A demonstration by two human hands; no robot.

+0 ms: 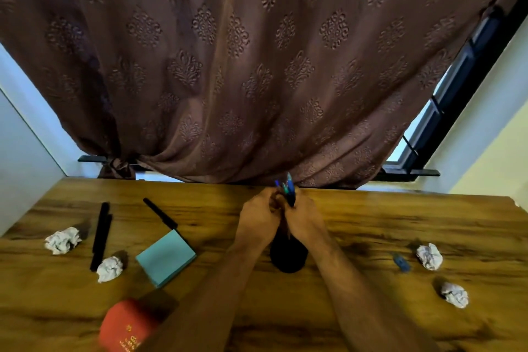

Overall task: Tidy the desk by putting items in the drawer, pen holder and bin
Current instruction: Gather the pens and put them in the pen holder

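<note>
Both hands meet above a black pen holder (288, 256) at the middle of the wooden desk (371, 223). My left hand (258, 218) and my right hand (303, 218) are closed together around a bunch of blue and green pens (287, 187), whose tips stick up above the fingers. Their lower ends are hidden behind my hands. Two black markers (100, 234) lie at the left and a third black pen (160, 213) lies beside a teal sticky-note pad (165, 257). Several crumpled paper balls lie around: (63, 239), (110, 268), (429, 256).
A red box (125, 326) sits at the near left edge, partly under my left forearm. A small blue object (401, 261) lies at the right, and another paper ball (455, 294) nearer me. A brown patterned curtain (257, 66) hangs behind the desk's far edge.
</note>
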